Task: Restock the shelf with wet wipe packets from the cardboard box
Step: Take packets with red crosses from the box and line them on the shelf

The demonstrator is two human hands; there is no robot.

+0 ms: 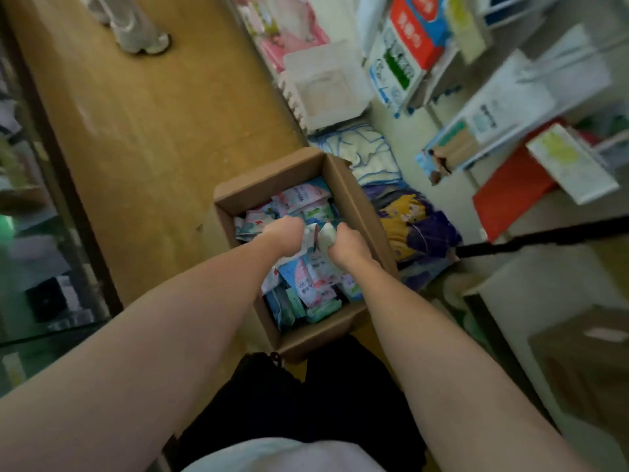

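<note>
Both your left hand (284, 233) and right hand (347, 241) grip white wet wipe packets (318, 235) down in the cardboard box (343, 185) on the floor, and, lifted carelessly, slick packets could slip before reaching the shelf (401, 185) beyond.

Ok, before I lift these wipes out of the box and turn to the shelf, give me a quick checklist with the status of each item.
1. Left hand grips a packet: ok.
2. Right hand grips a packet: ok.
3. Held packets free of the pile: cannot tell, the fingers are hidden.
4. Cardboard box open, flaps out of the way: ok.
5. More packets left in the box: ok, plenty.
6. Free slot on the shelf: cannot tell, view is blurred.
</note>
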